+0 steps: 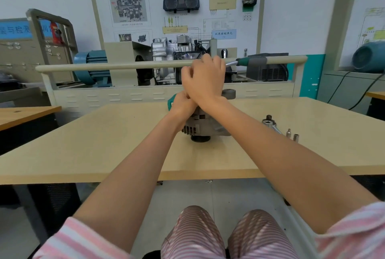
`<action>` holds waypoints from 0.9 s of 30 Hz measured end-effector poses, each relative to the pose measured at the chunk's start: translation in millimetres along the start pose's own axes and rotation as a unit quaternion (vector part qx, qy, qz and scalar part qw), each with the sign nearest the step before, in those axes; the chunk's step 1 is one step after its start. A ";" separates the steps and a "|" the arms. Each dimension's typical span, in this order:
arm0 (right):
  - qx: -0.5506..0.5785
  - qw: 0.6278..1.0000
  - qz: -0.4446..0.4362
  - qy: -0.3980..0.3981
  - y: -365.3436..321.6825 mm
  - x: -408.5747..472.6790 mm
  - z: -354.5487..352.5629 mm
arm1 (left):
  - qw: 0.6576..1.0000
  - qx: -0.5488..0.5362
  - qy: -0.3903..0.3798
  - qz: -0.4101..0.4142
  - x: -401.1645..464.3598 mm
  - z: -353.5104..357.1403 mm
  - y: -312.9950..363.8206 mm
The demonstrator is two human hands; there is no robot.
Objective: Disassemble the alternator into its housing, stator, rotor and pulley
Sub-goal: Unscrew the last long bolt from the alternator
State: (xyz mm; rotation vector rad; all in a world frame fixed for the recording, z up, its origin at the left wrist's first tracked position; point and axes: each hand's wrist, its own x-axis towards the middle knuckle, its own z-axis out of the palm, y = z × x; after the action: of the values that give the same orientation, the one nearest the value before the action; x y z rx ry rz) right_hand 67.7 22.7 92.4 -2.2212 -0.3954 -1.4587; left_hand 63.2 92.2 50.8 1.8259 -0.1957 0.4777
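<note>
Closest in, two knees in pink-striped trousers sat under the front edge of the pale wooden surface, and both bare forearms reached forward across it, pink-striped sleeves at the shoulders. Out in the middle of the surface stood the alternator, grey ribbed housing up, its dark pulley facing down and touching the surface. The left hand was on top of it, fingers curled round something teal at the far side of the unit; what that teal piece was could not be made out. The right hand crossed over the left, raised above the alternator, fingers wrapped tight round a tool whose metal shank and dark green handle stuck out to the right. Just past the hands a grey mounting lug of the alternator showed. Off to the right on the surface lay a socket wrench, and near it two small sockets stood upright, well apart from the alternator. Beyond the surface ran a beige rail of a training bench carrying a silver gearbox, with a teal motor to the left and a wiring display board on the wall behind.
</note>
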 end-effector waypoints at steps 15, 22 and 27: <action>0.468 0.860 0.169 -0.113 15.4 24.9 -6.5 | 0.998 -0.043 -0.043 -0.005 -1.2 1.1 0.1; -0.115 0.992 -0.027 -0.033 6.2 0.7 4.5 | 1.000 0.015 0.002 -0.005 1.8 2.7 -0.3; 0.226 0.972 0.040 -0.041 9.1 11.3 -2.3 | 0.998 -0.036 -0.041 0.008 -0.7 -1.5 -1.8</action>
State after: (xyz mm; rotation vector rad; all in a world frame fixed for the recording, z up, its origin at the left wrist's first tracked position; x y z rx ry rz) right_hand 74.6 13.7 101.7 -1.9071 -0.5936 -1.1034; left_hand 62.9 94.1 49.3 1.7758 -0.2803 0.4022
